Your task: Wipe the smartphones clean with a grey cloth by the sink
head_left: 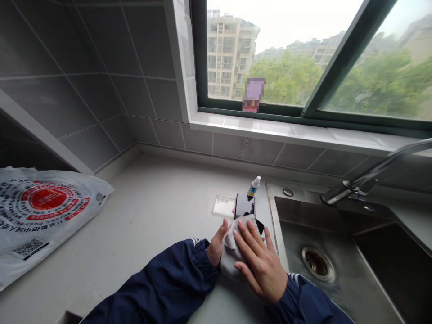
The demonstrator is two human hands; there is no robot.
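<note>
A black phone point(244, 206) lies face up on the white counter point(162, 211), just left of the sink. My right hand point(261, 263) lies flat with fingers stretched out, pressing a grey cloth point(232, 252) onto the phone's near end. My left hand point(216, 246) is mostly hidden under the cloth; only its thumb shows, at the phone's left edge. A clear phone case point(223, 206) lies beside the phone on the left. A small white-capped spray bottle point(254, 186) stands just behind the phone.
A steel sink point(337, 252) with a drain fills the right side, a tap point(371, 175) arching over it. A white printed plastic bag point(40, 216) lies at the counter's left. Tiled walls and a window sill point(286, 130) bound the back.
</note>
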